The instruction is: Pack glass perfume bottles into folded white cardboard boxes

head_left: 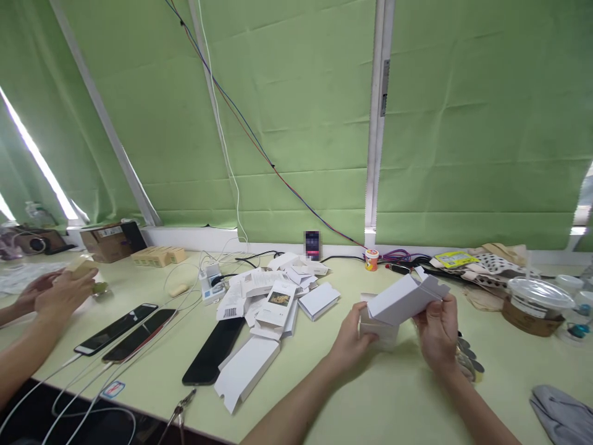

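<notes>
White carton (404, 298), a small blank folding box, sat right of centre in the frame, held up off the pale green table (393, 395) between both of the person's hands. The left hand (354, 337) gripped its lower left end, closed around it, while the right hand (436, 330) pinched the upper right end, where the open flaps (428, 281) stood up. The risk, as I judged it, lay in those loose flaps: thin card held only at the ends could buckle or crease if squeezed, or slip down onto the row of small round tins (469, 361) just beside the right wrist. It looked plain, unprinted, long and tilted, higher at the right. At centre left lay a heap of flat cartons (273, 300), one unfolded blank (245, 371) and a dark phone (214, 351). At far left a co-worker's hands (62, 290) held a small tan object.
</notes>
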A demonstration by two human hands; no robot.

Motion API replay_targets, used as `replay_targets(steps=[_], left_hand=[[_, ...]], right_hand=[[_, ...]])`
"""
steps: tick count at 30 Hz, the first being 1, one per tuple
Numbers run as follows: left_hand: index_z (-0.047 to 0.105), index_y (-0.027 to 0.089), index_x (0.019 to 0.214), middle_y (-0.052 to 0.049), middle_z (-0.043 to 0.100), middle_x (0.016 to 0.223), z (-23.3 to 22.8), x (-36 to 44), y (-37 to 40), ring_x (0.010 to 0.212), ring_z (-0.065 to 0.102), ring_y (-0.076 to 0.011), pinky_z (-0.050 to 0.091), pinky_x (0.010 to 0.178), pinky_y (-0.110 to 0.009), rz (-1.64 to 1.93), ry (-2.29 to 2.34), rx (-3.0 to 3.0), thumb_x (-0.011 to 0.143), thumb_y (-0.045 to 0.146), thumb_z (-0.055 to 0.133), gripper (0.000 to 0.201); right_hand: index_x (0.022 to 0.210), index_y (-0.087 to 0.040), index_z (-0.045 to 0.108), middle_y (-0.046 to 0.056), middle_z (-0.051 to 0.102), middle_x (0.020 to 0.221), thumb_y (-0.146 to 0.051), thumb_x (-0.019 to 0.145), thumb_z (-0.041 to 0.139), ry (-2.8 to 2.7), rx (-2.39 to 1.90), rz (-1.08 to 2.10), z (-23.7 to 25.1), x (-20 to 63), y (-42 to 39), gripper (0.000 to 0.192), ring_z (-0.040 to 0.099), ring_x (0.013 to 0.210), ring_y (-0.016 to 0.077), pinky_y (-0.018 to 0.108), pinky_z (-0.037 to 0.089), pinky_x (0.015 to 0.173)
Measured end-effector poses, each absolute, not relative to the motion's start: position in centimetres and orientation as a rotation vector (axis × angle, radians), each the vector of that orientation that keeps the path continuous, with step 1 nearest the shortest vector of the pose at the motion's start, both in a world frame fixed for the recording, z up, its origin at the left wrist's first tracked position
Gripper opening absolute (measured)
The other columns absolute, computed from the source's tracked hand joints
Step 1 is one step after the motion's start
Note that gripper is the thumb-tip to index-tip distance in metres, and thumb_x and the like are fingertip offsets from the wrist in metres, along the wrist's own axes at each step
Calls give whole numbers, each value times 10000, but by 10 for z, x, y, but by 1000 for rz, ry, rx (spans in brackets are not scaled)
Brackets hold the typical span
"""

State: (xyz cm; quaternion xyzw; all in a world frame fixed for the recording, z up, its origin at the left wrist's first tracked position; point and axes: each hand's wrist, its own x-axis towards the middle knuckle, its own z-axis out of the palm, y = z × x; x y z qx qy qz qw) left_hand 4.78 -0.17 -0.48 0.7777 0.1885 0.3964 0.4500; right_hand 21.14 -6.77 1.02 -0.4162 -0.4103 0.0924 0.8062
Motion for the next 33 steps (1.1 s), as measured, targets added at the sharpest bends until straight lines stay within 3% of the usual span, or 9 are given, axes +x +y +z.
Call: replay_targets(steps=[4, 14, 18, 24, 29, 33], left_hand=[[444, 202, 1243, -82, 563, 1250, -2, 50, -10, 1146, 496, -267, 371, 988, -377, 952, 439, 1946, 708, 89, 629, 577], [409, 219, 1250, -68, 540, 1264, 1, 49, -2, 1146, 486, -249, 356, 995, -370, 992, 499, 1971, 681, 88, 634, 625], [390, 219, 1274, -78, 514, 1312, 0, 47, -4, 1190, 463, -253, 338, 1023, -382, 1023, 485, 1969, 700, 105, 624, 630], [335, 234, 1332, -69, 500, 1327, -7, 46, 2, 1126, 499, -226, 392, 954, -356, 1077, 509, 1923, 744, 129, 601, 653], [458, 225, 1227, -64, 567, 1205, -6, 46, 10, 1013, 532, -209, 430, 890, -337, 1086, 503, 1877, 762, 166, 609, 492], [579, 198, 1033, -63, 596, 1035, -1, 45, 13, 977, 519, -225, 429, 853, -326, 1074, 523, 1945, 756, 200, 619, 279]], right_hand=[[912, -262, 467, -39, 393, 718, -460, 900, 462, -858, -900, 223, 16, 209, -71, 198, 380, 553, 104, 212, 352, 482], [915, -236, 486, 12, 503, 749, -451, 915, 403, -1088, -1201, -28, 5, 222, -67, 231, 475, 642, 175, 302, 414, 569], [1015, -242, 512, 60, 587, 892, -369, 940, 354, -1374, -1236, -88, 5, 221, -67, 217, 554, 777, 218, 342, 449, 661], [1063, -238, 541, 81, 602, 1025, -300, 947, 369, -1587, -1225, -32, 9, 215, -64, 216, 560, 925, 223, 364, 461, 787], [1048, -244, 587, 94, 535, 1212, -326, 917, 445, -1570, -1250, -45, 4, 210, -59, 210, 535, 1044, 239, 363, 476, 792], [1066, -245, 586, 84, 604, 1089, -325, 899, 480, -1485, -1204, -103, -2, 209, -58, 213, 566, 942, 229, 348, 479, 706]])
